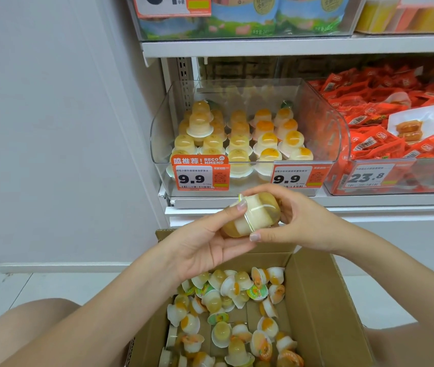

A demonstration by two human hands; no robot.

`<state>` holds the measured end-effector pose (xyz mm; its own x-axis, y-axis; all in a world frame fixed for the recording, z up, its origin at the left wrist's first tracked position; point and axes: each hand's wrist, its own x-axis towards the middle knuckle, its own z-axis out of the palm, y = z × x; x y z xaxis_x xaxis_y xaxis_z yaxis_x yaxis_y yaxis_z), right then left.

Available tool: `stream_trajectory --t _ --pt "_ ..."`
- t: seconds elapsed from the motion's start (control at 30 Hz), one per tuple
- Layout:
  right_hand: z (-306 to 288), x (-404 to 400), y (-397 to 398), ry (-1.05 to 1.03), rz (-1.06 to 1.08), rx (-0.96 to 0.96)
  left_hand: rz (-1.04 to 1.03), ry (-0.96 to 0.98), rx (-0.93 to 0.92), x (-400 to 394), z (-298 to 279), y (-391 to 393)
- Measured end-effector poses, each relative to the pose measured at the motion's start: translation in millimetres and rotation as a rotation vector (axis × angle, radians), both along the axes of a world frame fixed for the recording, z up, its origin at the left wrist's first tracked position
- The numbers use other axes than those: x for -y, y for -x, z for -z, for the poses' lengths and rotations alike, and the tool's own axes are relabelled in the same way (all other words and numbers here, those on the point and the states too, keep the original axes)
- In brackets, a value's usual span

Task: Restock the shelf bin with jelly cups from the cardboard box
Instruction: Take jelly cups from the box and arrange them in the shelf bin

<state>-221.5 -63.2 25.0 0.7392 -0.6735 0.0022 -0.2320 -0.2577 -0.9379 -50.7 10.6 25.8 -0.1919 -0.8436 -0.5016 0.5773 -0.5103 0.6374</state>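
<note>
Yellow jelly cups [251,218] between both hands

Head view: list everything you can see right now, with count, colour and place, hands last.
held cups: two, yellow and white, rim to rim, between both hands
box: one, brown cardboard, open, on the floor below the hands
loose cups: many, yellow, orange and white, inside the box
bin: one, clear, on the middle shelf
shelved cups: many, yellow at left, orange-topped at right, in the bin
price tags: two orange 9.9, on the bin front
red packets: many, in the bin to the right
left hand: holds the cups
right hand: holds the cups
</note>
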Motion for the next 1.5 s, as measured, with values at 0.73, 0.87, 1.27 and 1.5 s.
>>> stream_trajectory --t 0.73,0.87,1.27,1.5 --pt "-88 102 -104 0.600 0.268 -0.259 -0.008 0.186 1.289 21 -12 -77" --pt "-85 130 -142 0.785 -0.002 -0.585 0.088 0.225 1.667 38 -2 -95" --pt "-73 148 -175 0.785 -0.177 -0.784 0.225 0.258 1.766 44 6 -101" --pt "-64 146 -184 0.809 -0.226 -0.853 0.217 0.269 1.773 46 6 -98"
